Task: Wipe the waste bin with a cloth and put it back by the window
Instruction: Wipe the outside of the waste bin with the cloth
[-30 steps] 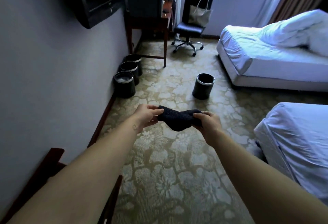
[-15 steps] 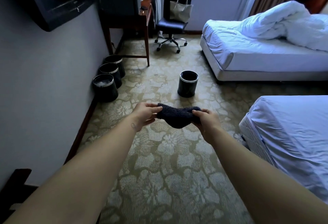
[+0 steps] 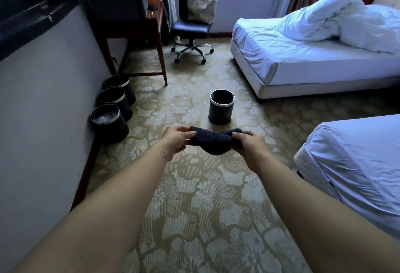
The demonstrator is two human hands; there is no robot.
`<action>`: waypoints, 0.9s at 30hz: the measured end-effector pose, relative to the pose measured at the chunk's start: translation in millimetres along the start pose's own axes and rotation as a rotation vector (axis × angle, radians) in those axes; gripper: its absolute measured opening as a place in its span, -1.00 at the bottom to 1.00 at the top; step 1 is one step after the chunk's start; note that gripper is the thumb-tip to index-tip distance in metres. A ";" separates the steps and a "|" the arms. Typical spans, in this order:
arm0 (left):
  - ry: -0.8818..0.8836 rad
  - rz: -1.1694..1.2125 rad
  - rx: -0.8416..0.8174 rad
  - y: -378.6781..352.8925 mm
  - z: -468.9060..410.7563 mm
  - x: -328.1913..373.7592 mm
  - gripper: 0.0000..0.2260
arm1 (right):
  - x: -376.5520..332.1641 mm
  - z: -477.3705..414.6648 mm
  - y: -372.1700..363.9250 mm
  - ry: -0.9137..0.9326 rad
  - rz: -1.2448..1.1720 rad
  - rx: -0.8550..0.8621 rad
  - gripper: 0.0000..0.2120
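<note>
A black round waste bin (image 3: 221,108) with a silver rim stands upright alone on the patterned carpet, mid-room. In front of it, nearer to me, I hold a dark folded cloth (image 3: 214,141) stretched between both hands. My left hand (image 3: 176,140) pinches its left end and my right hand (image 3: 249,141) grips its right end. The cloth hangs in the air, apart from the bin. The window is at the far wall, its lower edge just in view behind the office chair (image 3: 192,25).
Three more black bins (image 3: 109,121) line the left wall below a wall-mounted TV. A wooden desk (image 3: 138,32) stands beyond them. A tote bag (image 3: 201,9) sits on the chair. One bed (image 3: 313,56) lies far right, another bed (image 3: 357,164) near right.
The view has moved forward and to the right; the lone bin and the beds appear closer. Both hands keep the same hold on the cloth.
</note>
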State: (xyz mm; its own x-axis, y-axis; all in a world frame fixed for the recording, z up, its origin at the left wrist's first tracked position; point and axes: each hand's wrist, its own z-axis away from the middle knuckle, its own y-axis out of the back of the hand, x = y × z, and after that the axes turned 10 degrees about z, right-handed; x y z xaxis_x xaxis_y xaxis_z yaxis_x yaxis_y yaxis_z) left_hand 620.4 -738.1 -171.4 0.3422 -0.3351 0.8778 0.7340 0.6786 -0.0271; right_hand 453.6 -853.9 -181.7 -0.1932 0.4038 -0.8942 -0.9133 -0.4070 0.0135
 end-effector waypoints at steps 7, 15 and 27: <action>0.007 -0.019 -0.022 -1.6 -70.6 31.1 -0.75 | -26.4 -63.9 -26.2 0.008 0.008 0.026 -0.93; 0.033 -0.018 -0.022 -28.0 -129.8 48.5 -0.80 | -45.6 -131.5 -17.8 -0.007 0.024 0.028 -0.87; 0.092 0.160 -0.044 -102.9 -233.2 98.1 -0.66 | -115.3 -257.9 13.3 -0.047 0.074 -0.023 -0.85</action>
State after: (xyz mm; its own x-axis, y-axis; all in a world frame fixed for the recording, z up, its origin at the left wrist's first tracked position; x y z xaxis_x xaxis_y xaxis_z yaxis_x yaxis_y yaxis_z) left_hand 715.3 -993.2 -194.1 0.5075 -0.2850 0.8131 0.6901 0.6995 -0.1855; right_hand 556.1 -1117.2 -193.9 -0.2766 0.4097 -0.8693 -0.8878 -0.4552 0.0680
